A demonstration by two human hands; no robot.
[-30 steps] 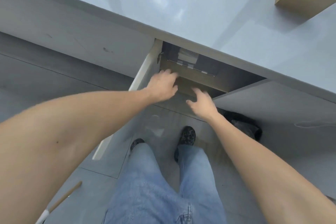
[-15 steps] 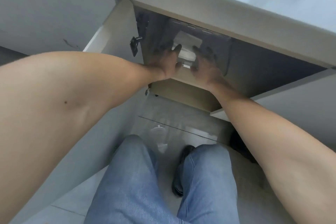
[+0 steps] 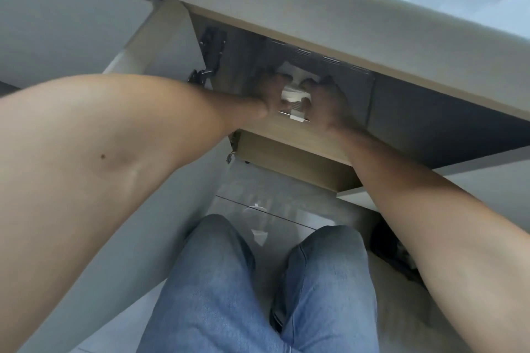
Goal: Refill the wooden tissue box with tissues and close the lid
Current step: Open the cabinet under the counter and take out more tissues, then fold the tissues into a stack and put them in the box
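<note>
Both my hands reach into an open cabinet under the countertop. My left hand [image 3: 271, 93] and my right hand [image 3: 325, 100] close from either side on a white pack of tissues [image 3: 295, 94] lying on the wooden shelf [image 3: 289, 135]. The fingers wrap over the pack's ends, and its middle shows between the two hands. The wooden tissue box is out of view.
The countertop edge [image 3: 315, 8] overhangs the cabinet. The cabinet door [image 3: 149, 37] stands open at the left with dark hinges [image 3: 212, 46]. Stacked dark packages [image 3: 352, 71] fill the back of the shelf. My legs in jeans [image 3: 258, 295] stand on the tiled floor below.
I have leaned lower and nearer the cabinet. Both hands went from the shelf's front edge deep inside and closed on the tissue pack.
</note>
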